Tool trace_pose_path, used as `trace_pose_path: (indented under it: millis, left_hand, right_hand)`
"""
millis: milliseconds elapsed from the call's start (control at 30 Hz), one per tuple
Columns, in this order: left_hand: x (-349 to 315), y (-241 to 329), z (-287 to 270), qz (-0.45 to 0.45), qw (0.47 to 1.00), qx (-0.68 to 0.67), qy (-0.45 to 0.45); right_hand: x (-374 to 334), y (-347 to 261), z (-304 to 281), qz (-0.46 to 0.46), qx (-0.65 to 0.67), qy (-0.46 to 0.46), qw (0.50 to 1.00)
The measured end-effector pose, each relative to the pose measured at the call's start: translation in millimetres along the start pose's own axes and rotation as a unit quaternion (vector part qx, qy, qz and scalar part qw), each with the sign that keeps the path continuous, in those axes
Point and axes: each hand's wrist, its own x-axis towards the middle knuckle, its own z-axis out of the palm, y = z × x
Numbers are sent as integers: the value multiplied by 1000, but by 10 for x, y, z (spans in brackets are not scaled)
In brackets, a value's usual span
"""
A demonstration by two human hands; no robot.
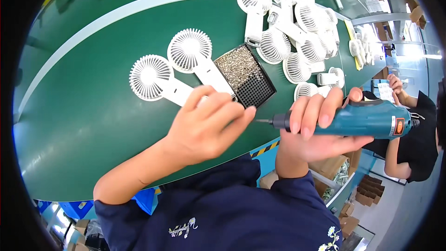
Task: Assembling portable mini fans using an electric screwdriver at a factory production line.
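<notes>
My right hand (pixel 316 132) is wrapped round a teal electric screwdriver (pixel 367 120), held level with its thin bit pointing left. My left hand (pixel 206 128) is closed, its fingers curled, with one fingertip close to the bit's tip. What those fingers hold, if anything, is hidden. Just beyond them two white handheld fans lie side by side: the left fan (pixel 151 76) and the right fan (pixel 189 50). Their handles run toward my left hand, which covers the lower ends. Beside the right fan's handle is a black tray (pixel 267 81) with small metallic pieces over a perforated grid.
A pile of white handheld fans (pixel 297 28) covers the back right of the green table (pixel 93 135). A white strip (pixel 116 11) curves along the far side. At right, another person (pixel 418 135) in black holds a white sheet. Boxes (pixel 369 189) stand below.
</notes>
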Motion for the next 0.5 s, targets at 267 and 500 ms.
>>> trace_pose_path:
  millis: [267,500]
  left_hand:
    - [-363,158,-114,-132,980,-144,-34]
    - [-509,175,-114,-163,960,-222,-57]
  right_hand:
    - [-302,32,169,46,45,21,998]
    - [-408,78,165,97,48,11,994]
